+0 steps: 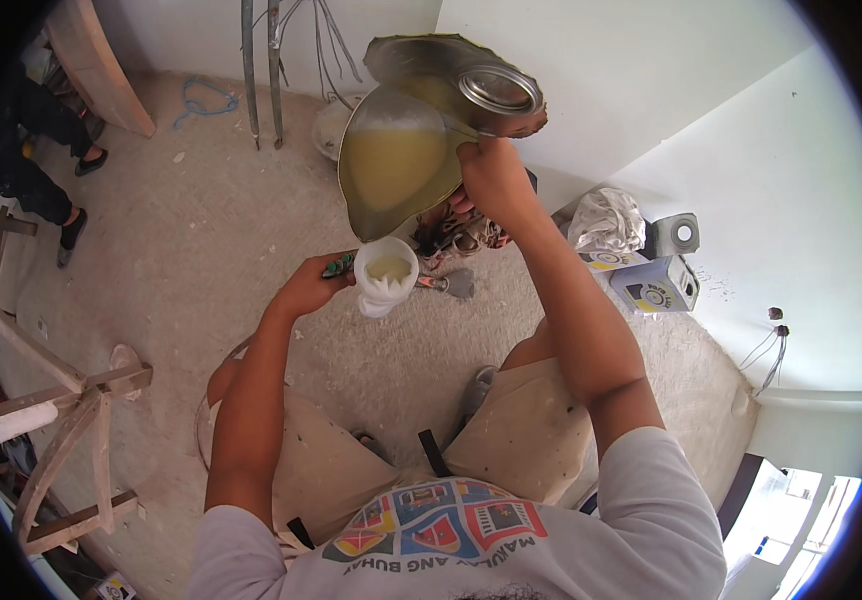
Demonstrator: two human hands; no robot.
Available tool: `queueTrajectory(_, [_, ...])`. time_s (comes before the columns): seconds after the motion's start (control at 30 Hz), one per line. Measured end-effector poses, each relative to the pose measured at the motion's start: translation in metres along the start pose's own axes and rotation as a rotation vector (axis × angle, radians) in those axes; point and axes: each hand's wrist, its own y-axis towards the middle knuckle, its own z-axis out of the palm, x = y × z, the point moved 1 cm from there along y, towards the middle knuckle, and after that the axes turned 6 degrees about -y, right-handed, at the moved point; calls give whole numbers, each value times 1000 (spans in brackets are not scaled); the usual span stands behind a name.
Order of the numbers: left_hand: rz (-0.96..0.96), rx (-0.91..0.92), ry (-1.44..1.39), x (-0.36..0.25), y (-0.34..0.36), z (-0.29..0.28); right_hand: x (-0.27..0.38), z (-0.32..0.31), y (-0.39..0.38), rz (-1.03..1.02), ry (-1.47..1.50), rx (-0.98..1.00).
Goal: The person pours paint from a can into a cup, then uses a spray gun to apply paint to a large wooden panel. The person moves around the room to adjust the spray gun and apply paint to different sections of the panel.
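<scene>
The left hand grasps the white cup by its left side, and a green thing pokes out at the fingers. The right hand is clenched on the edge of the big can, just beyond the cup. The can is tipped, with yellow stuff inside. Its pointy lip is right by the cup's rim; I cannot tell if they touch. A scraper shows just right of the cup, and rags lie beyond it. Floor spreads wide to the left of the cup, out to a wooden frame. Well right of the cup, tins stand near the wall.
</scene>
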Motion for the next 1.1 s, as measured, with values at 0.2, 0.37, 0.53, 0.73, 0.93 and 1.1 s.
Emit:
queueTrajectory(0.2, [17, 5, 1, -3, -2, 0, 4, 0, -1, 15, 13, 6])
queueTrajectory(0.37, [14, 5, 6, 1, 0, -1, 2, 1, 0, 2, 25, 5])
queueTrajectory(0.53, [5, -3, 21, 4, 1, -1, 2, 1, 0, 0, 22, 11])
queueTrajectory(0.73, [0, 1, 29, 4, 2, 0, 2, 2, 0, -12, 30, -20])
queueTrajectory(0.93, [67, -8, 25, 15, 6, 0, 5, -1, -1, -7, -6, 6])
queueTrajectory(1.1, [-3, 12, 25, 11, 6, 0, 5, -1, -2, -32, -22, -26])
